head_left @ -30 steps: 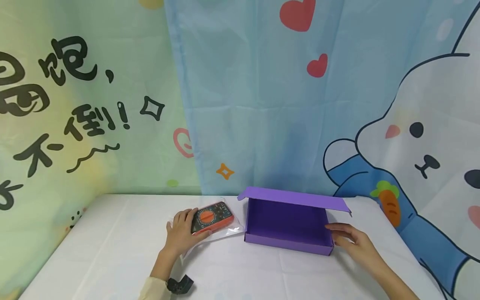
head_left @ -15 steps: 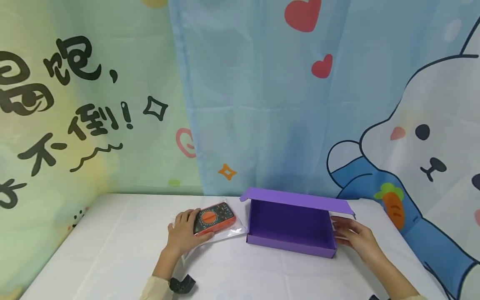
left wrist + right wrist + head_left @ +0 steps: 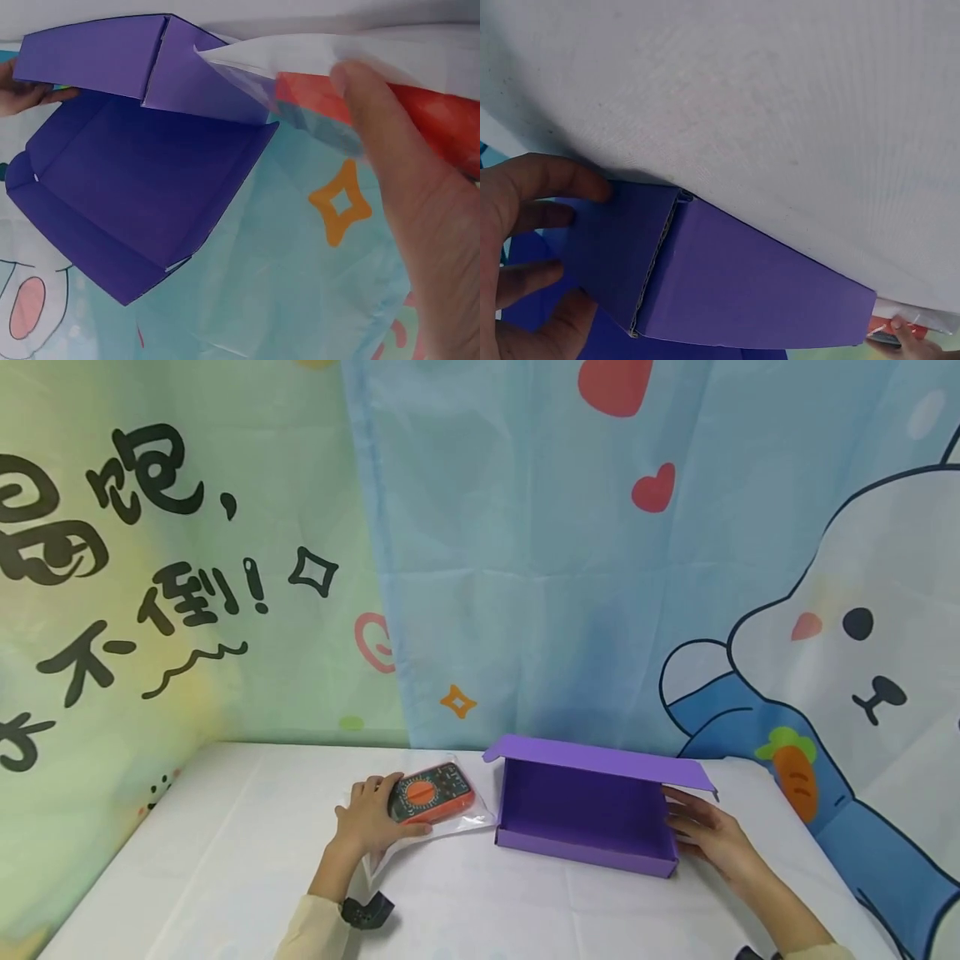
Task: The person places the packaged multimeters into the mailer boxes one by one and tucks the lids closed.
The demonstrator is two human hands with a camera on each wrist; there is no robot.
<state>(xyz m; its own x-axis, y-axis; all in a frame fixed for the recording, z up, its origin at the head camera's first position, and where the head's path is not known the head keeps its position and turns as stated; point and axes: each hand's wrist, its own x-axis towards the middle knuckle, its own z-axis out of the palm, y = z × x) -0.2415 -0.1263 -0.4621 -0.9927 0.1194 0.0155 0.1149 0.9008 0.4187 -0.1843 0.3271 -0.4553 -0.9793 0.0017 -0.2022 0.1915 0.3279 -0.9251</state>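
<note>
Right hand [image 3: 723, 843] slips off the rim of the purple box [image 3: 585, 853], fingertips now against its outer right wall, likely steadying it; left hand [image 3: 371, 822] grips the bagged multimeter [image 3: 431, 793] on the surface [image 3: 225, 860], just beside.

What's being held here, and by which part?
The left hand holds the bagged meter by its left end. The right hand touches the box at its right end; grip unclear.
</note>
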